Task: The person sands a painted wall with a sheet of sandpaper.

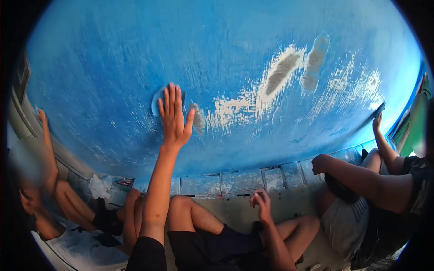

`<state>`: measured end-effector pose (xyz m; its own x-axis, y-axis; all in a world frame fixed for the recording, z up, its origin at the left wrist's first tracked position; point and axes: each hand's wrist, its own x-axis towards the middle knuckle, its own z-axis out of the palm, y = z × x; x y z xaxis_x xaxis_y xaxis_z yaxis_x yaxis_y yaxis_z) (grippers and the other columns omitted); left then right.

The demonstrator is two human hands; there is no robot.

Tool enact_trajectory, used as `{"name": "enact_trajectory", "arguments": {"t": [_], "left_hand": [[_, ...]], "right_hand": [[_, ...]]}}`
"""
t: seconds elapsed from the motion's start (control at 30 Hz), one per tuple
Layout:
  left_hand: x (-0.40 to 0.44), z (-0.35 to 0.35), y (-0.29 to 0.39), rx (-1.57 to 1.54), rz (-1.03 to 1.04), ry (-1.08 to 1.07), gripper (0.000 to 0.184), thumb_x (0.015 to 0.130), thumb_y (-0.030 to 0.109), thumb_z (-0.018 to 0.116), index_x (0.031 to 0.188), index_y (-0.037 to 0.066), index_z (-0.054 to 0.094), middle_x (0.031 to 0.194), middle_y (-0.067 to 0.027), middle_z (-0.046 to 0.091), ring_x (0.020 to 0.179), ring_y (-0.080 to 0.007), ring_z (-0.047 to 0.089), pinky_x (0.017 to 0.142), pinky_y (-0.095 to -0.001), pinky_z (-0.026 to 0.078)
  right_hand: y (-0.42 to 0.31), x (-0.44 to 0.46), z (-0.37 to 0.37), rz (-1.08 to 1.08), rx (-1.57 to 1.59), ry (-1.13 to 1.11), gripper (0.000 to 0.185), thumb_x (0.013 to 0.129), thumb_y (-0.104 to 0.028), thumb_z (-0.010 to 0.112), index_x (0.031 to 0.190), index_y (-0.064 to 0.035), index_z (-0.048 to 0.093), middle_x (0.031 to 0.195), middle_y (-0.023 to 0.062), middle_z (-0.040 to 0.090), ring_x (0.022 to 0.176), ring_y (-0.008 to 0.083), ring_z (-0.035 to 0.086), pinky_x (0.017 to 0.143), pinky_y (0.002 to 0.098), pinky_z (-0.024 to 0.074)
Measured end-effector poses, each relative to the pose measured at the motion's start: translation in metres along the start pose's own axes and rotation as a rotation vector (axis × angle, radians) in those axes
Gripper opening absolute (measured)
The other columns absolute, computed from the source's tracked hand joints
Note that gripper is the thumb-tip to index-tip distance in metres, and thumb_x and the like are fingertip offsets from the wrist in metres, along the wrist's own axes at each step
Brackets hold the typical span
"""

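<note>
My left hand (174,119) is stretched up against the blue painted wall (135,49), fingers straight and thumb out to the right. Under its palm a sheet of what looks like sandpaper (157,105) is pressed to the wall, its edges showing on both sides of the fingers. A grey patch (197,118) lies just right of the thumb. Low over my bent knees, my right hand (261,202) hangs in the air away from the wall, fingers loosely bent and apart, with nothing visible in them.
White scraped areas (235,108) and grey patches (282,72) mark the wall. A co-worker's hand (378,120) at right holds a dark piece against it; another person's hand (42,115) touches it at left. Grey tiles (201,184) line its foot, with crumpled white plastic (100,186) at left.
</note>
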<state>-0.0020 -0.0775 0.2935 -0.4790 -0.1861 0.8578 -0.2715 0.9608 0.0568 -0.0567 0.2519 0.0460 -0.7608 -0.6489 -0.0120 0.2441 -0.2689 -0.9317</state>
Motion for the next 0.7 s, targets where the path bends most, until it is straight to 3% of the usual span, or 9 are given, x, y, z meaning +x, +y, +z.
{"name": "enact_trajectory", "arguments": {"t": [0.07, 0.13, 0.23, 0.4, 0.47, 0.6, 0.7], "left_hand": [[-0.040, 0.019, -0.020, -0.127, 0.032, 0.018, 0.054, 0.099, 0.027, 0.039, 0.143, -0.001, 0.028, 0.151, -0.0192, 0.022, 0.142, -0.0336, 0.016, 0.114, -0.0480, 0.008], [-0.055, 0.028, -0.028, -0.072, 0.064, 0.173, 0.042, 0.097, 0.012, 0.040, 0.137, -0.002, 0.041, 0.145, -0.0171, 0.036, 0.137, -0.0331, 0.030, 0.112, -0.0459, 0.022], [-0.059, 0.031, -0.031, -0.005, 0.105, 0.184, 0.040, 0.095, 0.004, 0.041, 0.134, -0.003, 0.044, 0.143, -0.0171, 0.040, 0.135, -0.0340, 0.032, 0.111, -0.0467, 0.024], [-0.072, 0.041, 0.003, -0.111, -0.016, 0.205, 0.041, 0.094, 0.001, 0.040, 0.135, -0.003, 0.044, 0.143, -0.0177, 0.039, 0.135, -0.0348, 0.032, 0.110, -0.0470, 0.026], [-0.103, 0.054, 0.018, -0.209, -0.046, 0.058, 0.042, 0.095, 0.001, 0.039, 0.136, -0.001, 0.043, 0.144, -0.0181, 0.037, 0.136, -0.0341, 0.030, 0.110, -0.0458, 0.027], [-0.171, 0.058, 0.080, -0.624, -0.404, -0.166, 0.040, 0.097, 0.006, 0.038, 0.136, 0.000, 0.042, 0.143, -0.0186, 0.038, 0.138, -0.0303, 0.026, 0.110, -0.0360, 0.027], [-0.246, 0.098, 0.094, -0.823, -0.594, -0.243, 0.043, 0.096, 0.013, 0.045, 0.136, -0.003, 0.040, 0.141, -0.0181, 0.043, 0.135, -0.0269, 0.035, 0.107, -0.0328, 0.030]], "right_hand": [[0.006, 0.004, 0.007, -0.030, -0.070, -0.021, 0.018, 0.091, -0.021, 0.058, 0.096, -0.0043, 0.055, 0.074, 0.0039, 0.056, 0.064, 0.0103, 0.053, 0.057, 0.0248, 0.0429], [0.012, 0.002, 0.005, -0.017, -0.247, -0.024, 0.021, 0.092, -0.024, 0.058, 0.093, -0.0026, 0.057, 0.073, 0.0033, 0.057, 0.064, 0.0089, 0.053, 0.057, 0.0248, 0.0441], [0.010, 0.001, 0.005, -0.002, -0.318, -0.014, 0.026, 0.094, -0.027, 0.056, 0.090, -0.0010, 0.057, 0.070, 0.0034, 0.057, 0.062, 0.0083, 0.053, 0.056, 0.0249, 0.0442], [0.008, 0.005, 0.002, -0.026, -0.359, 0.024, 0.028, 0.095, -0.027, 0.054, 0.086, -0.0007, 0.057, 0.066, 0.0037, 0.057, 0.059, 0.0090, 0.053, 0.054, 0.0248, 0.0434], [0.003, 0.002, 0.004, 0.003, -0.342, 0.039, 0.027, 0.096, -0.023, 0.053, 0.083, 0.0009, 0.056, 0.068, 0.0049, 0.057, 0.060, 0.0094, 0.052, 0.054, 0.0249, 0.0425], [0.012, 0.000, 0.001, 0.024, -0.402, 0.047, 0.028, 0.096, -0.024, 0.052, 0.084, 0.0014, 0.056, 0.066, 0.0048, 0.056, 0.058, 0.0094, 0.051, 0.054, 0.0251, 0.0428], [0.008, -0.003, 0.000, -0.004, -0.430, 0.050, 0.033, 0.095, -0.029, 0.053, 0.082, 0.0010, 0.056, 0.066, 0.0065, 0.060, 0.059, 0.0107, 0.056, 0.054, 0.0265, 0.0440]]}}
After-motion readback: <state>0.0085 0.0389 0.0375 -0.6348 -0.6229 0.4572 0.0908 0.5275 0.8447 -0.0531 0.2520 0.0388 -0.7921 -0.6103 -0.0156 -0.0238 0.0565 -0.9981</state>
